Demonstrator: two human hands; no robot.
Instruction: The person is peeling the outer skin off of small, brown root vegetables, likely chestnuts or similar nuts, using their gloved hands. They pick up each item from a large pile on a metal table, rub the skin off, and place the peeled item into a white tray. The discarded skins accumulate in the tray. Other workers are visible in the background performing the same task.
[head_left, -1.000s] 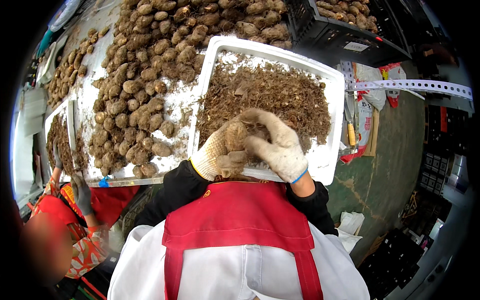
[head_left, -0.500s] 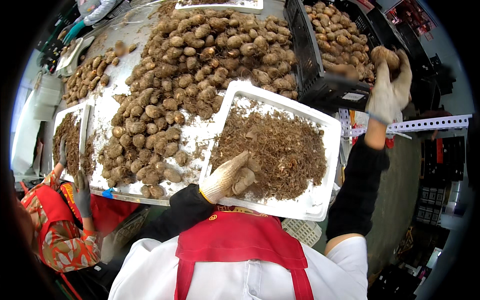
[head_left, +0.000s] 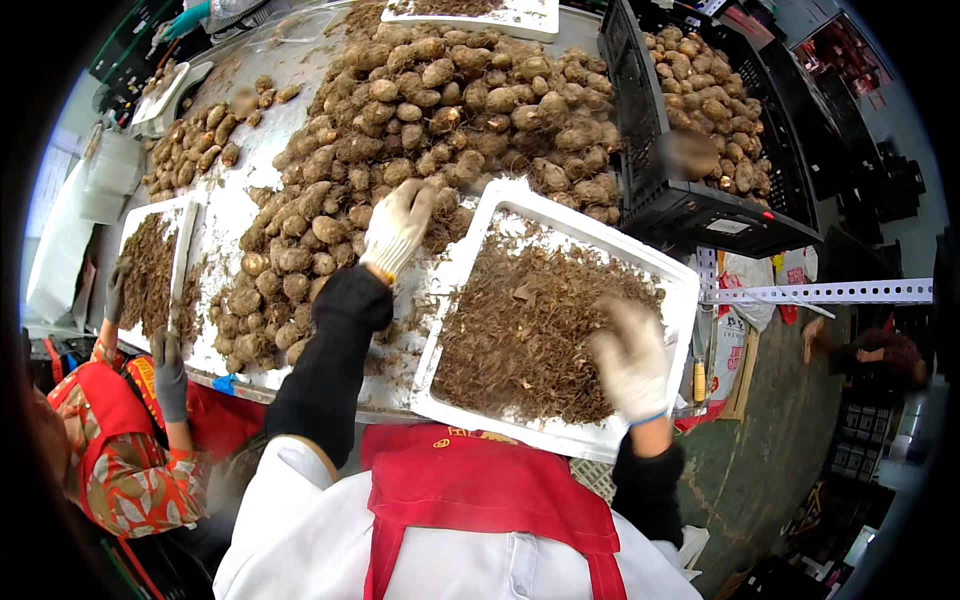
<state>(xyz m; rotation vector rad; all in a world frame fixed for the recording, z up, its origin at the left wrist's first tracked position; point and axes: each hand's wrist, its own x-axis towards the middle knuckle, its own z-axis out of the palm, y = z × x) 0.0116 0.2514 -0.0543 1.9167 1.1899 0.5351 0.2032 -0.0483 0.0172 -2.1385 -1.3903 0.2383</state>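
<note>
My left hand (head_left: 400, 228), in a cream knit glove, reaches to the near edge of a big pile of hairy brown taro corms (head_left: 440, 105). Its fingers are curled together against the corms; what they hold, if anything, is hidden. Over the right side of a white foam tray (head_left: 560, 437) is my right hand (head_left: 632, 362), also gloved. Motion smears its fingers, and no corm shows in it. Loose brown root fibres and peelings (head_left: 530, 330) fill most of the tray, which sits at the table's near edge.
A black plastic crate (head_left: 690, 205) holding taro corms stands beyond the tray on the right. A white perforated metal bar (head_left: 820, 293) juts out beside it. At left, a co-worker's gloved hands (head_left: 168, 375) are by another peelings tray (head_left: 187, 262). Smaller corms (head_left: 195, 145) lie far left.
My right hand has come back from the crate to the tray, no longer visibly holding the taro corm. My left hand has moved from the tray up to the pile.
</note>
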